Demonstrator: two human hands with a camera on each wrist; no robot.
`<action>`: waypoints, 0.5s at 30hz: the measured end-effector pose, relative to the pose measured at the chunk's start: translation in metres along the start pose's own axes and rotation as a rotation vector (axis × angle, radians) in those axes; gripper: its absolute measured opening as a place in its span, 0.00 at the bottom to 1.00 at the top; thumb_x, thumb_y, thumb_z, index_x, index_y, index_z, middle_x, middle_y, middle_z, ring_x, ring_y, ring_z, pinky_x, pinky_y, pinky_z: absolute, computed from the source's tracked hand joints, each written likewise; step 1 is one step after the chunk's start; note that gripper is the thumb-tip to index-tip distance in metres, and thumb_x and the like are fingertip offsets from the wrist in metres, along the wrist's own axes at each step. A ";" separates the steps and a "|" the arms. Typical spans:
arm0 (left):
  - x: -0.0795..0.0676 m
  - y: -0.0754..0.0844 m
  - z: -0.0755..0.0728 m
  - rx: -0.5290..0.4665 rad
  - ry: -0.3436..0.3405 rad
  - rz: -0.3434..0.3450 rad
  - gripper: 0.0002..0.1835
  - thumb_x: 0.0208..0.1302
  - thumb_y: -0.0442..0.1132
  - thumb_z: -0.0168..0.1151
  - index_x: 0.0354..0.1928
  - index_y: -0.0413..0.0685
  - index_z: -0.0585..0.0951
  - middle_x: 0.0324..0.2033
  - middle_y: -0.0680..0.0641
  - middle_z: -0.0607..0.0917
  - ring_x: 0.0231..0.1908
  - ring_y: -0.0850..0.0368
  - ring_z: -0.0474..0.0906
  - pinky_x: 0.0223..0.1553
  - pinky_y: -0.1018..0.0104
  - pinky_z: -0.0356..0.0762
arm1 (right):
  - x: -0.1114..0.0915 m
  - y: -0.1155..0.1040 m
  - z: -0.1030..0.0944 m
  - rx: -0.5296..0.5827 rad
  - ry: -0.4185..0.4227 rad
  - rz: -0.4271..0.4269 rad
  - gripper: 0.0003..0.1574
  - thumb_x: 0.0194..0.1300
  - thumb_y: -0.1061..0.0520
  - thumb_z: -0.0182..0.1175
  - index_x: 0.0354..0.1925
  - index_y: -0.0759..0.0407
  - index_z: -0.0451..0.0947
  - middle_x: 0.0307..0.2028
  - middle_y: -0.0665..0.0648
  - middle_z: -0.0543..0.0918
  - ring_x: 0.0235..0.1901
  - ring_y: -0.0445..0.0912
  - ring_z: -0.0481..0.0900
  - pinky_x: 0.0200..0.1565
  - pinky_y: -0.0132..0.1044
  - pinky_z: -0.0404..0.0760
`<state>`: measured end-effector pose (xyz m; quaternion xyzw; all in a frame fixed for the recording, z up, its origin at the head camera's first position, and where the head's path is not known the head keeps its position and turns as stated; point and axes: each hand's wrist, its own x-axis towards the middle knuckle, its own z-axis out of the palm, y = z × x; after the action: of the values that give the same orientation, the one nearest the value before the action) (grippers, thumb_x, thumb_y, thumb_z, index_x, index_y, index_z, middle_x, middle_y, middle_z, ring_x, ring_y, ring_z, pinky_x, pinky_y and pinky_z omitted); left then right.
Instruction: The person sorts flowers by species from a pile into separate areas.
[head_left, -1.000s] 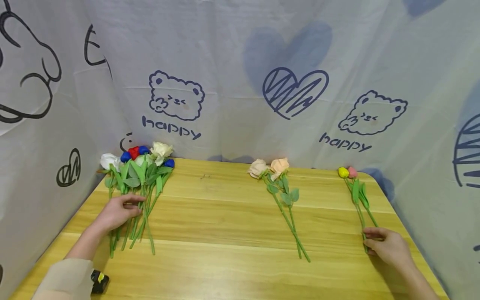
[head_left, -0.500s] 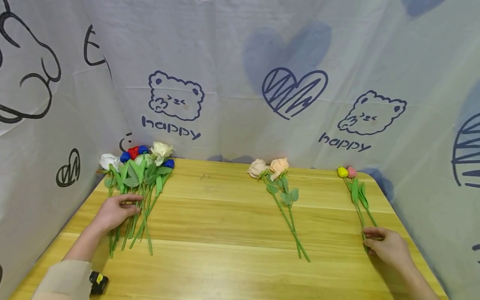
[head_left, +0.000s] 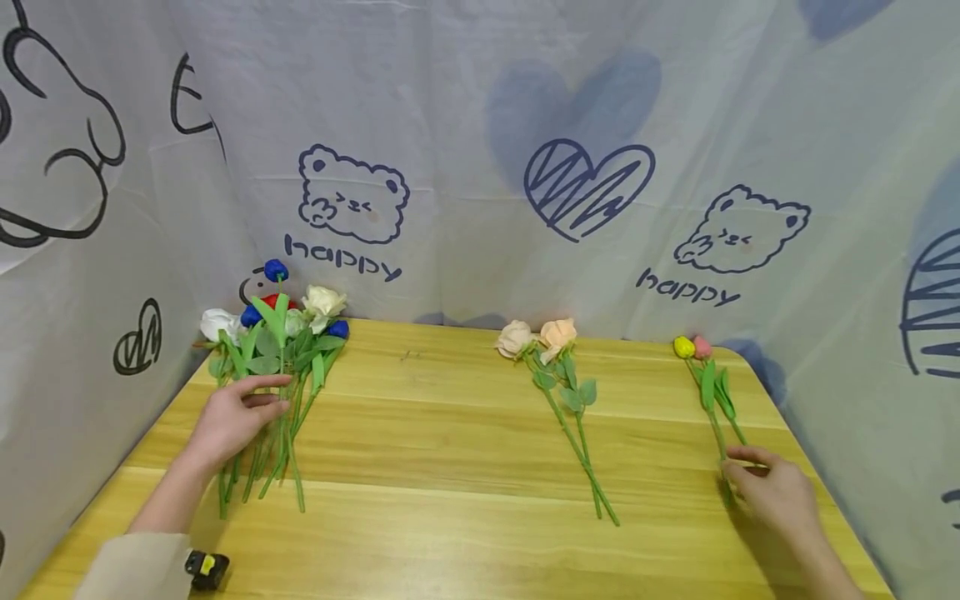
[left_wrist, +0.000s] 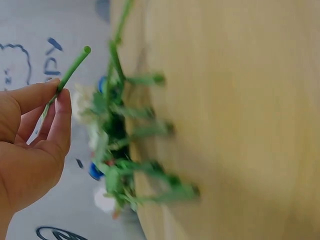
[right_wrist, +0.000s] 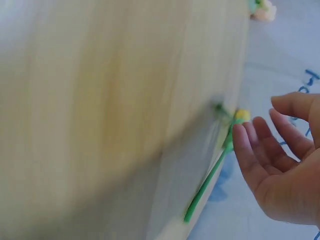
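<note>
My left hand [head_left: 232, 421] pinches the stem of a blue tulip [head_left: 276, 269] between thumb and fingertips. The tulip's head stands above the bunch of flowers on the left, and in the left wrist view its cut stem end [left_wrist: 75, 66] points clear of the table. That bunch holds a white flower [head_left: 220, 323], a cream rose [head_left: 324, 305], a red flower and more blue tulips. At the right, my right hand [head_left: 776, 492] is beside the stems of a yellow tulip [head_left: 683, 347] and a pink tulip [head_left: 702, 347], its fingers parted and holding nothing in the right wrist view.
Two pale peach roses [head_left: 557, 335] with crossed stems lie right of centre on the wooden table [head_left: 420, 533]. A small black and yellow object [head_left: 206, 569] is by the left sleeve. Printed cloth [head_left: 465, 108] stands behind the table and along both sides.
My left hand has lifted the blue tulip up out of the bunch. The right hand has shifted slightly up and left, with the tulips there left lying.
</note>
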<state>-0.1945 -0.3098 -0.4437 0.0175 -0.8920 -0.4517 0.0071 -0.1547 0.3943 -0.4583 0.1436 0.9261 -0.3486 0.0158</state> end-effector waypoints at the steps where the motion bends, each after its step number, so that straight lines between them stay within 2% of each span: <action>1: -0.001 0.004 0.002 -0.009 0.012 0.012 0.26 0.75 0.40 0.65 0.71 0.41 0.76 0.64 0.30 0.78 0.60 0.35 0.78 0.42 0.64 0.84 | -0.002 -0.004 0.003 0.010 0.034 -0.018 0.33 0.74 0.43 0.62 0.64 0.66 0.79 0.50 0.67 0.88 0.35 0.43 0.88 0.32 0.35 0.83; 3: -0.002 0.014 0.007 -0.038 0.028 0.036 0.26 0.75 0.40 0.65 0.71 0.43 0.76 0.66 0.33 0.77 0.60 0.40 0.79 0.42 0.67 0.83 | -0.007 -0.013 0.009 0.029 0.107 -0.064 0.31 0.73 0.43 0.64 0.62 0.64 0.81 0.49 0.67 0.89 0.35 0.36 0.85 0.32 0.32 0.81; 5: -0.003 0.024 0.014 -0.067 0.045 0.054 0.25 0.75 0.40 0.65 0.71 0.44 0.76 0.67 0.35 0.76 0.58 0.50 0.80 0.41 0.70 0.82 | -0.012 -0.024 0.017 0.058 0.164 -0.118 0.27 0.73 0.45 0.65 0.61 0.61 0.83 0.49 0.66 0.89 0.36 0.29 0.81 0.32 0.28 0.80; 8: -0.003 0.039 0.026 -0.130 0.061 0.070 0.25 0.74 0.39 0.66 0.69 0.45 0.78 0.67 0.38 0.76 0.53 0.66 0.79 0.41 0.72 0.81 | -0.017 -0.042 0.028 0.123 0.202 -0.179 0.25 0.75 0.45 0.64 0.61 0.58 0.84 0.52 0.63 0.88 0.39 0.22 0.74 0.36 0.24 0.78; 11: -0.001 0.053 0.041 -0.204 0.069 0.083 0.23 0.73 0.40 0.67 0.67 0.44 0.79 0.66 0.39 0.78 0.49 0.73 0.78 0.41 0.73 0.81 | -0.022 -0.061 0.040 0.202 0.199 -0.224 0.24 0.76 0.45 0.63 0.62 0.55 0.83 0.53 0.61 0.87 0.42 0.23 0.75 0.39 0.22 0.78; 15: 0.004 0.069 0.062 -0.296 0.060 0.120 0.21 0.71 0.38 0.69 0.63 0.40 0.81 0.63 0.39 0.81 0.48 0.71 0.82 0.46 0.73 0.83 | -0.027 -0.086 0.055 0.331 0.169 -0.268 0.22 0.76 0.48 0.63 0.62 0.56 0.83 0.52 0.61 0.87 0.39 0.32 0.84 0.42 0.21 0.81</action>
<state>-0.2019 -0.2192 -0.4246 -0.0236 -0.8144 -0.5764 0.0631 -0.1564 0.2899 -0.4414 0.0484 0.8652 -0.4813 -0.1322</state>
